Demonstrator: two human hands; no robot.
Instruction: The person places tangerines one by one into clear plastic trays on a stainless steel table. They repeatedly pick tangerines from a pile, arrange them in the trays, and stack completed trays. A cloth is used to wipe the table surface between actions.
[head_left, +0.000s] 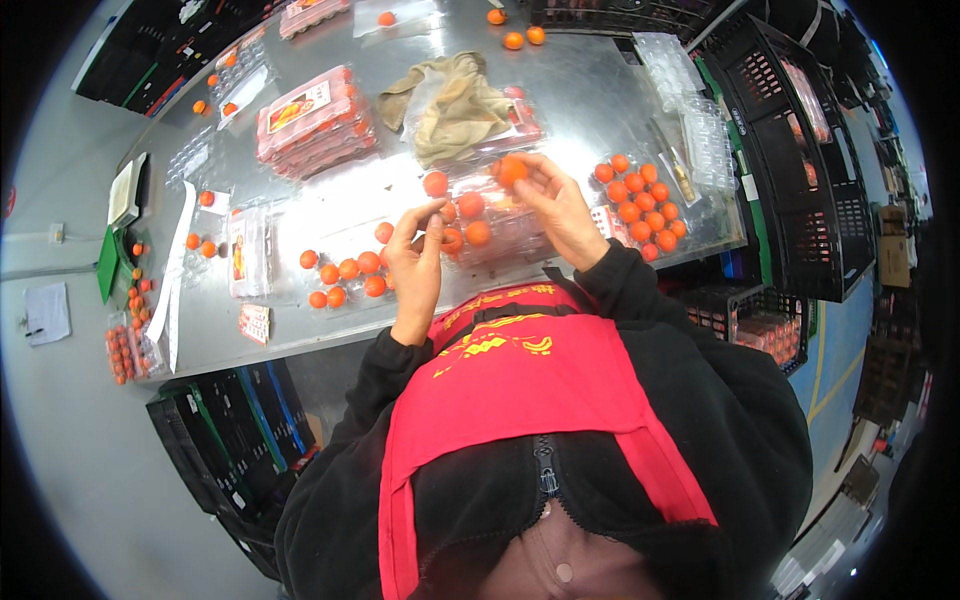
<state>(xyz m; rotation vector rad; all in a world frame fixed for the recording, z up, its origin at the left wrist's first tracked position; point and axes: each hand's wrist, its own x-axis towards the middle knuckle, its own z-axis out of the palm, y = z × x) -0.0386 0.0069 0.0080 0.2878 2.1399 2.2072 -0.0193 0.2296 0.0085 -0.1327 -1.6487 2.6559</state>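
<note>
Between the thumb and fingers of my right hand (556, 204) is a small round orange fruit (512, 171), raised over a clear plastic tray (517, 232). Several like fruits (478, 233) sit at the left part of that tray. My left hand (416, 262) is curled beside them, its fingertips close to one fruit (448, 212); whether it grips that fruit I cannot tell. A single fruit (435, 184) lies just beyond. Left of my left hand, several fruits (349, 268) stand in a group in clear plastic. Another filled tray (643, 201) lies to the right of my right hand.
A stack of packed, labelled fruit boxes (315, 124) stands at the back left. A crumpled tan cloth (457, 112) lies on the steel table (585, 90). Empty clear trays (705, 142) lie at the right, beside a black crate (780, 157). Printed labels (255, 323) lie near the front edge.
</note>
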